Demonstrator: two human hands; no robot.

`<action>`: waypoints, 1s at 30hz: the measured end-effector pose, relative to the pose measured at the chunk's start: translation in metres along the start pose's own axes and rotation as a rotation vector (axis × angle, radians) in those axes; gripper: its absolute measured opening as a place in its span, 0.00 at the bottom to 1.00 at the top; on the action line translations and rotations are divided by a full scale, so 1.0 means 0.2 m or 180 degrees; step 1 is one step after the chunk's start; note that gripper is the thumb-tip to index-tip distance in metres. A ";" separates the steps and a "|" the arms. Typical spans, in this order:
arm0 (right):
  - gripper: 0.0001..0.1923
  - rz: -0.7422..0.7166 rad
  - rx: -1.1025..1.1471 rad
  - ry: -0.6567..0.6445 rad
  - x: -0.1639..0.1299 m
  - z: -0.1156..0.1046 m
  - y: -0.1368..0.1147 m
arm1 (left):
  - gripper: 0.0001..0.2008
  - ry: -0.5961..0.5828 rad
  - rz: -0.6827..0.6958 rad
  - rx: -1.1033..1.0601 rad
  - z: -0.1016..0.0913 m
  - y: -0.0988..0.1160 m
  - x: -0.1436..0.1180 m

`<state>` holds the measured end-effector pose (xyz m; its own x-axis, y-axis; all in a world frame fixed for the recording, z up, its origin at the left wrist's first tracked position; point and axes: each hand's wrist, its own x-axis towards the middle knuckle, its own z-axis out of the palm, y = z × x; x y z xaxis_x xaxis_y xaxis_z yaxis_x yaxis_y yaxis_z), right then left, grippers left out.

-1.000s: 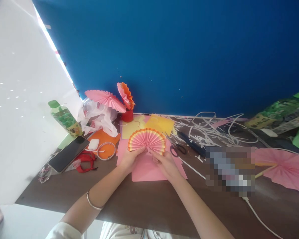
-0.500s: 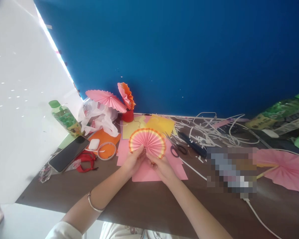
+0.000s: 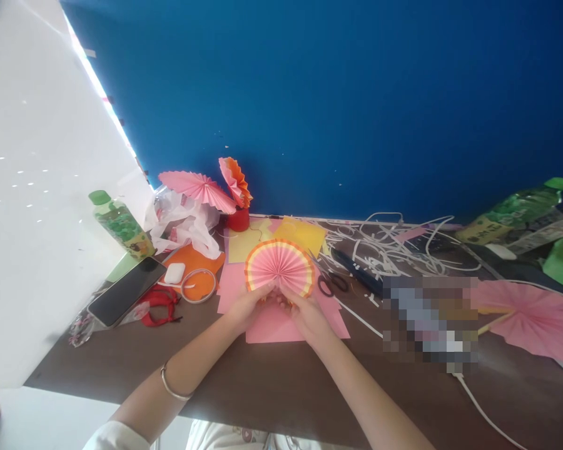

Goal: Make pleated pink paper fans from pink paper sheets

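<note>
Head view: left hand (image 3: 245, 307) and right hand (image 3: 308, 314) meet at the lower edge of a pleated paper fan (image 3: 278, 266), each closed on it from its own side. Left fingers pinch the fan's lower left rim; right fingers pinch the lower right rim close to the pleat centre. Fingertips of the two hands are nearly touching below the centre point. The fan lies directly beyond both hands, away from the body, spread to most of a circle, with the gap facing the hands. It is pink with an orange and yellow border. Neither hand is nearer; both are at the same reach, forearms converging in a V from the bottom of the frame. A bangle (image 3: 170, 387) sits on the left wrist.

Under the hands and fan lies a pink sheet (image 3: 281, 325) on the dark table (image 3: 272, 387). Just right of the fan: scissors (image 3: 331, 281), blades pointing toward the fan's upper right. Beyond the fan: yellow paper (image 3: 304, 234). Left of the fan: orange paper (image 3: 192, 262), a tape roll (image 3: 198, 285), an earbud case (image 3: 174, 272), a phone (image 3: 126, 291). Further back: a red cup (image 3: 239, 219) holding two finished fans, and a green bottle (image 3: 117, 224). Well apart on the right: white paper strips (image 3: 394, 247) and a large pink fan (image 3: 535, 315)
</note>
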<state>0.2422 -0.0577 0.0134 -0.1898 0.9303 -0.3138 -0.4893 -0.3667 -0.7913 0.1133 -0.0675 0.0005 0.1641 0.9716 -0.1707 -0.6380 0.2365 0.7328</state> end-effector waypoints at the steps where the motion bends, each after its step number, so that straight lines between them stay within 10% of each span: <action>1: 0.15 -0.0031 -0.0005 -0.0013 0.00 0.00 0.00 | 0.11 -0.0021 -0.0006 -0.0011 0.00 -0.01 0.00; 24: 0.24 -0.0201 -0.0942 -0.0221 -0.01 -0.02 -0.01 | 0.26 0.0702 0.0581 0.0680 0.07 0.04 -0.04; 30: 0.22 -0.0666 -0.1333 -0.0386 0.01 -0.04 -0.02 | 0.27 0.0922 0.0882 0.0696 -0.04 0.10 0.04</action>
<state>0.2500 -0.0535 0.0119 -0.2338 0.9689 -0.0815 -0.1474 -0.1182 -0.9820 0.0958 -0.0542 0.0070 -0.2274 0.9683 -0.1031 -0.4492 -0.0104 0.8934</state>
